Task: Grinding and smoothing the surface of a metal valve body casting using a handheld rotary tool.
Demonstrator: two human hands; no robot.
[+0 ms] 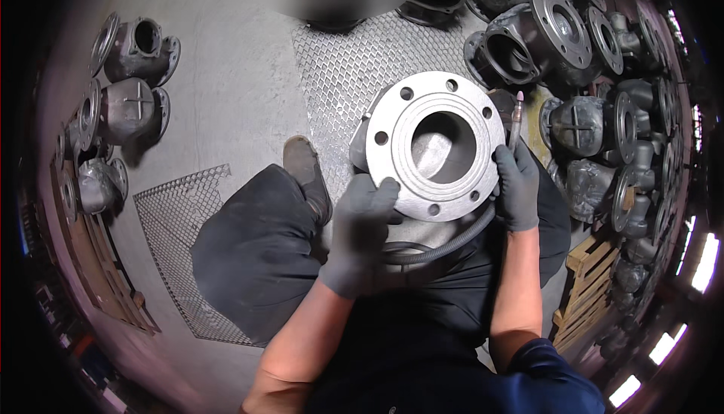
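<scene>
A grey cast valve body (388, 97) stands between my knees, its round bolt-holed flange facing up around a wide bore. My left hand (363, 214), in a grey glove and slightly blurred, has its fingers curled at the flange's lower left rim. On the opposite side, my gloved right hand (517, 191) grips a slim die grinder (516, 129), whose pink stone tip points away from me. That hand also rests against the flange's right edge. A dark hose (460, 241) curves below the flange toward the right hand.
Expanded metal mesh (332, 56) lies on the concrete floor, with another mesh piece (188, 244) at left. Valve castings (130, 108) stand at left; many more castings (581, 124) crowd the right. Wooden pallets (584, 286) flank me. A blurred patch covers part of the top.
</scene>
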